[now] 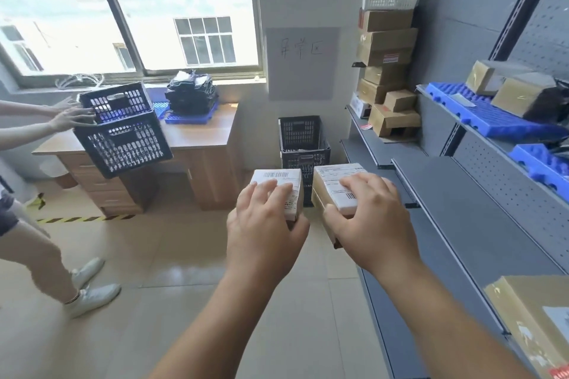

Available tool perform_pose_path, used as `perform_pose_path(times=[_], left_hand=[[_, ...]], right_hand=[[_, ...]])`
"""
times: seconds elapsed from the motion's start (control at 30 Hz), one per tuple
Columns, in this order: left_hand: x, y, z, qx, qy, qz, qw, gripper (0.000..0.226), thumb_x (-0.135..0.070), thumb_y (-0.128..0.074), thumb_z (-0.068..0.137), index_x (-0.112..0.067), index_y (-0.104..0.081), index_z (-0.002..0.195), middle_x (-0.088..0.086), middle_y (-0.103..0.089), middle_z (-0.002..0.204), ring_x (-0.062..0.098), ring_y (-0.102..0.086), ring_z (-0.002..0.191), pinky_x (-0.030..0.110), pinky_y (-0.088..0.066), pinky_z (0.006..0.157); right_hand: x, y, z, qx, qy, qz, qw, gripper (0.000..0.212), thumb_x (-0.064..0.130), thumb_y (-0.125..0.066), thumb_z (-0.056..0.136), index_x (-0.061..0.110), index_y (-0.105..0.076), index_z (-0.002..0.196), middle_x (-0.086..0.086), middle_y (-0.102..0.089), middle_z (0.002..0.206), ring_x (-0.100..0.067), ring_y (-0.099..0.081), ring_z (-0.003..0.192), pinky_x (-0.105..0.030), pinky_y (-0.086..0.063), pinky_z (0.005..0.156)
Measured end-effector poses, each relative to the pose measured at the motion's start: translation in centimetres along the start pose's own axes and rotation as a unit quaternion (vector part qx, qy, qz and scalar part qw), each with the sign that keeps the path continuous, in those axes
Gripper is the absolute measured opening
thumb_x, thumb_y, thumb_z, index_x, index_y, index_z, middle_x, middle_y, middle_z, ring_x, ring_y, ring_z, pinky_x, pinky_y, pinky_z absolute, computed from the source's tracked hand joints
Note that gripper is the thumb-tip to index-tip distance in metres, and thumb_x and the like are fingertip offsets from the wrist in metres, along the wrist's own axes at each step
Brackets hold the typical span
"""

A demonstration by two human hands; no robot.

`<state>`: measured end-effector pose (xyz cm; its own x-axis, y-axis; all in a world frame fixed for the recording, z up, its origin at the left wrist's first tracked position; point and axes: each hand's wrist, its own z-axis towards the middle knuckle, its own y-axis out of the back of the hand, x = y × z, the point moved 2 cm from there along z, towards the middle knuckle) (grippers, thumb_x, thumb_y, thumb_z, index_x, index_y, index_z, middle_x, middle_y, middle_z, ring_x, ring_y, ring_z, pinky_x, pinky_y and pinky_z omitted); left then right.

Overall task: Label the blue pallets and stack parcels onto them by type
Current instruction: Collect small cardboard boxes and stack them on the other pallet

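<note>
My left hand (264,224) grips a small cardboard parcel (288,180) with a white barcode label on top. My right hand (372,221) grips a second labelled cardboard parcel (334,181) beside it. Both are held in the air over the floor, in front of the grey shelving. A blue pallet (489,115) lies on the upper right shelf with brown parcels (517,91) on it. Another blue pallet (545,163) sits further right on that shelf. On the desk, a third blue pallet (191,118) carries black bagged parcels (191,92).
Another person at the left holds two stacked black crates (123,129) over the wooden desk (197,138). A black crate (303,144) stands on the floor by the wall. Brown boxes (386,71) are piled on the far shelf. A grey shelf (468,203) runs along my right.
</note>
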<state>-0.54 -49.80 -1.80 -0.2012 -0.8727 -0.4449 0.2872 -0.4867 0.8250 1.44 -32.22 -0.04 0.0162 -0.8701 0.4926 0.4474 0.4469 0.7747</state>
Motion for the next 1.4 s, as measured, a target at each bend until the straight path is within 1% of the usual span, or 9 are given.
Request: perform_pose_path(times=[0.13, 0.23, 0.53, 0.7, 0.93, 1.03, 1.13, 1.2, 1.4], left_hand=[[1.5, -1.1, 7.0, -0.007, -0.031, -0.004, 0.999, 0.052, -0.052, -0.057, 0.086, -0.037, -0.056, 0.135, -0.013, -0.050, 0.148, 0.015, -0.030, 0.144, 0.045, -0.038, 0.105], [2.2, -2.3, 11.3, -0.007, -0.044, -0.006, 0.999, 0.050, -0.053, -0.058, 0.085, -0.036, -0.058, 0.133, -0.012, -0.052, 0.145, 0.015, -0.031, 0.142, 0.045, -0.040, 0.103], [2.3, -7.8, 23.3, -0.017, -0.055, -0.002, 0.998, 0.050, -0.054, -0.056, 0.085, -0.036, -0.060, 0.132, -0.011, -0.055, 0.144, 0.016, -0.035, 0.141, 0.045, -0.042, 0.101], [-0.4, -11.4, 30.9, -0.030, -0.060, 0.008, 0.998, 0.045, -0.055, -0.059, 0.089, -0.035, -0.060, 0.130, -0.010, -0.055, 0.144, 0.019, -0.035, 0.142, 0.046, -0.042, 0.103], [-4.5, -15.1, 40.5, -0.058, -0.064, 0.004, 0.996, 0.047, -0.053, -0.058, 0.087, -0.034, -0.062, 0.130, -0.008, -0.057, 0.142, 0.022, -0.040, 0.141, 0.047, -0.043, 0.103], [-5.6, -17.0, 43.4, -0.044, -0.074, 0.001, 0.996, 0.048, -0.055, -0.055, 0.087, -0.035, -0.061, 0.130, -0.008, -0.056, 0.143, 0.021, -0.038, 0.142, 0.048, -0.043, 0.102], [-6.6, -18.9, 46.5, -0.037, -0.088, -0.007, 0.995, 0.046, -0.052, -0.060, 0.087, -0.034, -0.061, 0.129, -0.007, -0.057, 0.142, 0.022, -0.039, 0.141, 0.047, -0.044, 0.101], [-7.2, -20.4, 48.8, -0.030, -0.100, -0.016, 0.994, 0.047, -0.051, -0.063, 0.087, -0.033, -0.062, 0.130, -0.007, -0.057, 0.141, 0.021, -0.039, 0.140, 0.046, -0.044, 0.101], [-9.7, -25.0, 56.7, 0.002, -0.161, -0.066, 0.985, 0.045, -0.050, -0.061, 0.086, -0.034, -0.061, 0.128, -0.009, -0.057, 0.141, 0.022, -0.039, 0.140, 0.048, -0.044, 0.102]], right_hand=[[1.0, -2.6, 5.8, -0.017, -0.011, 0.004, 1.000, 0.051, 0.044, -0.062, 0.084, 0.021, -0.064, 0.129, 0.006, -0.057, 0.135, -0.017, -0.040, 0.132, -0.043, -0.046, 0.101], [1.0, -4.3, 9.5, -0.023, -0.019, -0.004, 1.000, 0.050, 0.043, -0.063, 0.084, 0.020, -0.065, 0.128, 0.004, -0.058, 0.134, -0.018, -0.041, 0.131, -0.043, -0.046, 0.100], [-2.3, -9.0, 21.3, -0.033, -0.025, -0.007, 0.999, 0.056, 0.048, -0.054, 0.079, 0.018, -0.067, 0.124, 0.000, -0.061, 0.130, -0.023, -0.046, 0.127, -0.044, -0.047, 0.099], [-5.3, -10.3, 29.3, -0.040, -0.013, -0.006, 0.999, 0.057, 0.048, -0.053, 0.079, 0.018, -0.066, 0.125, 0.001, -0.061, 0.131, -0.022, -0.044, 0.129, -0.043, -0.048, 0.099], [-10.0, -10.1, 39.6, -0.060, -0.010, -0.003, 0.998, 0.058, 0.050, -0.052, 0.079, 0.019, -0.066, 0.126, 0.001, -0.061, 0.133, -0.021, -0.045, 0.127, -0.041, -0.046, 0.100], [-11.5, -10.5, 42.4, -0.064, -0.010, -0.012, 0.998, 0.058, 0.049, -0.053, 0.078, 0.018, -0.067, 0.126, 0.000, -0.061, 0.132, -0.021, -0.045, 0.126, -0.040, -0.045, 0.101], [-12.9, -10.7, 44.9, -0.074, -0.011, -0.032, 0.997, 0.059, 0.049, -0.053, 0.078, 0.017, -0.067, 0.125, -0.001, -0.062, 0.131, -0.023, -0.048, 0.126, -0.041, -0.047, 0.102], [-14.0, -10.8, 46.8, -0.091, -0.021, -0.037, 0.995, 0.058, 0.048, -0.054, 0.079, 0.015, -0.068, 0.124, -0.001, -0.063, 0.130, -0.024, -0.049, 0.126, -0.042, -0.047, 0.103], [-16.7, -10.4, 52.5, -0.147, -0.067, -0.081, 0.984, 0.058, 0.047, -0.055, 0.079, 0.013, -0.068, 0.124, -0.003, -0.063, 0.130, -0.025, -0.049, 0.125, -0.043, -0.047, 0.102]])
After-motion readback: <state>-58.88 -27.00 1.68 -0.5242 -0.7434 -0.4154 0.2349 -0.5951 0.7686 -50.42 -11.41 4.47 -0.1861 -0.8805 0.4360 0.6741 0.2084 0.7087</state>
